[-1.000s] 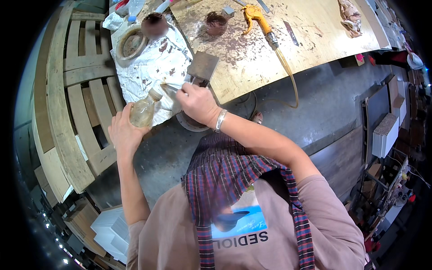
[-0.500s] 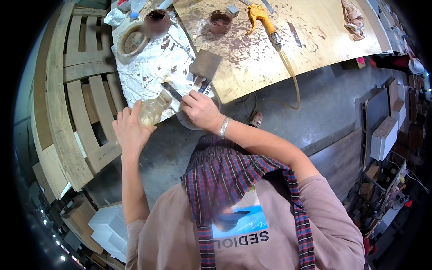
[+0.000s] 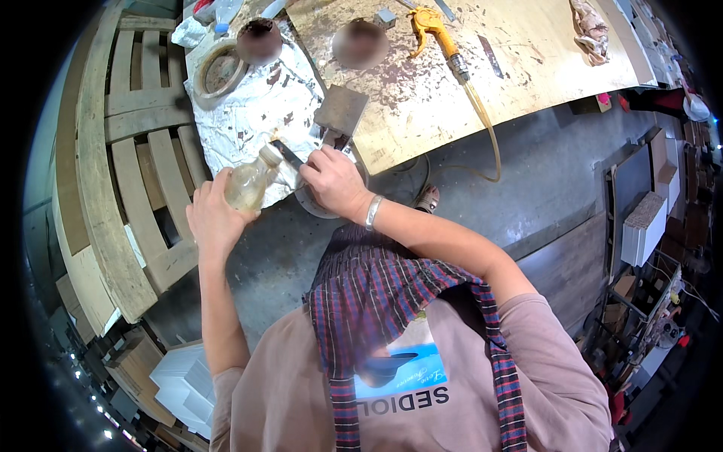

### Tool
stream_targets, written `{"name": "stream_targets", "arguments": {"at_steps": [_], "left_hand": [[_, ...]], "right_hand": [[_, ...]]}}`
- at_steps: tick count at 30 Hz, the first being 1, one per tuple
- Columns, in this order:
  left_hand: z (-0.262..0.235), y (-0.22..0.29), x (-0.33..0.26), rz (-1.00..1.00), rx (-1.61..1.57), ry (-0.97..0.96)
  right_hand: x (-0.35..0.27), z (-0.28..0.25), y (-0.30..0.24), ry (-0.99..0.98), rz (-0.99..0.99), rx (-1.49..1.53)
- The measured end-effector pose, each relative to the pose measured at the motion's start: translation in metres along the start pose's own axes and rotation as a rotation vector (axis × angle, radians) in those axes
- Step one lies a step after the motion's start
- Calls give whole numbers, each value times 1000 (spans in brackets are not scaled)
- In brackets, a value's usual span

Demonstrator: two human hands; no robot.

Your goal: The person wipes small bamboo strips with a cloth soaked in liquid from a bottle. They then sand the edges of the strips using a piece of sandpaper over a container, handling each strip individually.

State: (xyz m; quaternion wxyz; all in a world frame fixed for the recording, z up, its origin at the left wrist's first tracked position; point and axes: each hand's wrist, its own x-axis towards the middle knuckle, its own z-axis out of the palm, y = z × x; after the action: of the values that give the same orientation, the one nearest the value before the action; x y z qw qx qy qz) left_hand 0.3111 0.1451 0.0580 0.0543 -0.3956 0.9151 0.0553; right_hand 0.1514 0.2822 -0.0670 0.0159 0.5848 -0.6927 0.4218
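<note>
My left hand [image 3: 217,215] is wrapped round a clear plastic bottle [image 3: 248,184] with a little yellowish liquid in it. The bottle leans, its neck pointing up and right over the edge of a white cloth [image 3: 256,124]. My right hand [image 3: 331,181] grips a dark, flat, narrow tool [image 3: 288,154], whose exact kind I cannot make out. The tool's end lies close to the bottle's mouth; whether they touch is unclear. Just beyond my right hand sits a square metal block [image 3: 341,109] on a stand.
On the wooden board [image 3: 422,105], spotted with brown residue, lie a yellow air blow gun [image 3: 433,30] with its hose and a crumpled rag [image 3: 591,34]. A ring-shaped dish [image 3: 220,69] and a brown-stained cup [image 3: 260,41] stand on the cloth. Left is a wooden pallet [image 3: 124,151].
The bottle has tipped more upright, its neck shifting slightly up and left, and my left hand has moved a little left. My right hand has barely moved.
</note>
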Motion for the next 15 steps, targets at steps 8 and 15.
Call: {"name": "stream_targets", "arguments": {"at_steps": [8,15], "left_hand": [[-32,60,108,119,-1104,64],[24,122,257,360,-1688,180]], "right_hand": [[3,-3,4,-76,15,-58],[6,-4,-3,-151,-43,-111]]}}
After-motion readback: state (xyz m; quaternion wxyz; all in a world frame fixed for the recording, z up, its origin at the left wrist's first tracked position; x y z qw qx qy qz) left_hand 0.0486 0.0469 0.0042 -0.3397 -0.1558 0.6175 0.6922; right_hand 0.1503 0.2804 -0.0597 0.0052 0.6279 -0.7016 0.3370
